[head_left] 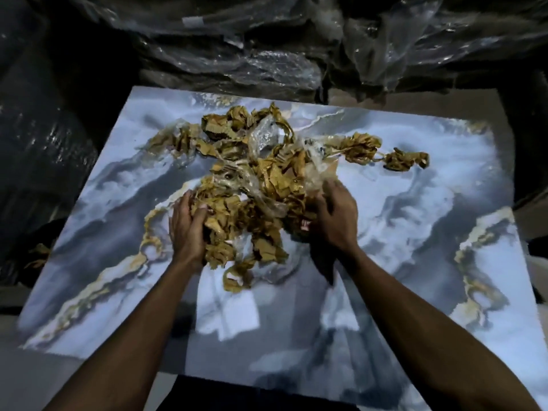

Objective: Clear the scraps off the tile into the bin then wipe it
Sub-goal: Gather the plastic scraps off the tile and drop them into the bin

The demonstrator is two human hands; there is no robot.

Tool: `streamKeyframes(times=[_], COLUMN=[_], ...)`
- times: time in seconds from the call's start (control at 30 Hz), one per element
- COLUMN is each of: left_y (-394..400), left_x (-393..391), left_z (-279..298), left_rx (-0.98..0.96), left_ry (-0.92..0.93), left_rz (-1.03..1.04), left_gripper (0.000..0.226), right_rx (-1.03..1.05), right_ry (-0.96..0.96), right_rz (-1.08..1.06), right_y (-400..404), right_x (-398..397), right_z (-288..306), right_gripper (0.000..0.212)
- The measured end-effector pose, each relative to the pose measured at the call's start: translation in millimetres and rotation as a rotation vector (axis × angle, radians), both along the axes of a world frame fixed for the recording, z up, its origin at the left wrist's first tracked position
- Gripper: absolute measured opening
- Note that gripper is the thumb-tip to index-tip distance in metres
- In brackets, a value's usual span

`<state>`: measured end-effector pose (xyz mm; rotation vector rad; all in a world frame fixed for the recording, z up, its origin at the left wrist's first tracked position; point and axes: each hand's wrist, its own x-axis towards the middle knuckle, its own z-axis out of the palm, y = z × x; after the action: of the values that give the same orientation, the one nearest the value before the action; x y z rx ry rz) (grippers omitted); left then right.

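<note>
A large glossy tile (415,203) with blue, grey and gold marbling lies flat in front of me. A heap of crumpled brown tape scraps (255,179) mixed with clear plastic film covers its middle and far part. A smaller clump of scraps (406,161) trails off to the right. My left hand (186,229) presses into the heap's left side with its fingers curled around scraps. On the heap's right side, my right hand (335,215) grips scraps and film. No bin is recognisable in view.
Dark bundles wrapped in clear plastic (237,54) are stacked behind the tile and along the left (38,143). A bare cardboard-coloured surface (444,99) shows past the tile's far right corner. A loose brown scrap (38,253) lies off the tile's left edge.
</note>
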<state>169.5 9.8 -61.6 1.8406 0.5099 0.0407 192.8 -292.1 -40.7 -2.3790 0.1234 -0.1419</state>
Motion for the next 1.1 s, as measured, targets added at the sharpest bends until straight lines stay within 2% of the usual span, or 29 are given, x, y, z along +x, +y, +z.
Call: streamKeyframes(times=[0.07,0.13,0.2,0.27,0.33,0.43,0.57,0.8,0.97,1.1], left_y=[7.2,13.1,16.5,17.2,15.7,13.8,12.7,10.8,8.9,1.0], left_x=[2.8,5.6,6.7,7.5,8.0,7.7,7.5,5.6,3.7,4.9], left_z=[-9.4,-12.3,-14.9,-18.0,-19.7,-18.2,-15.7,-11.1,-4.7,2.5], left_rx=[-0.036,-0.055,-0.074,-0.057,-0.048,-0.046,-0.004,0.021,0.012,-0.009], left_ry=[0.027,0.047,0.046,0.036,0.031,0.034,0.03,0.021,0.027,0.019], left_rz=[-0.018,-0.052,-0.05,-0.037,-0.017,0.011,0.005,-0.006,-0.014,-0.013], left_gripper=[0.054,0.049,0.049,0.05,0.052,0.052,0.052,0.059,0.065,0.069], right_rx=[0.011,0.083,0.211,0.233,0.106,0.063,0.078,-0.008,-0.136,-0.168], right_ry=[-0.08,-0.11,-0.15,-0.215,-0.21,-0.079,0.07,0.107,0.116,0.08], right_rz=[0.002,-0.098,-0.226,-0.352,-0.452,-0.528,-0.375,0.044,0.305,0.333], right_y=[-6.1,-23.0,-46.4,-71.8,-96.5,-123.4,-132.5,-110.1,-83.7,-69.3], right_x=[-2.6,6.1,22.8,42.6,59.9,81.5,102.6,140.7,145.6,123.6], right_z=[-0.2,8.8,20.1,31.0,36.6,33.5,24.3,19.4,16.1,9.4], right_gripper=[0.054,0.055,0.04,0.031,0.045,0.055,0.064,0.077,0.071,0.066])
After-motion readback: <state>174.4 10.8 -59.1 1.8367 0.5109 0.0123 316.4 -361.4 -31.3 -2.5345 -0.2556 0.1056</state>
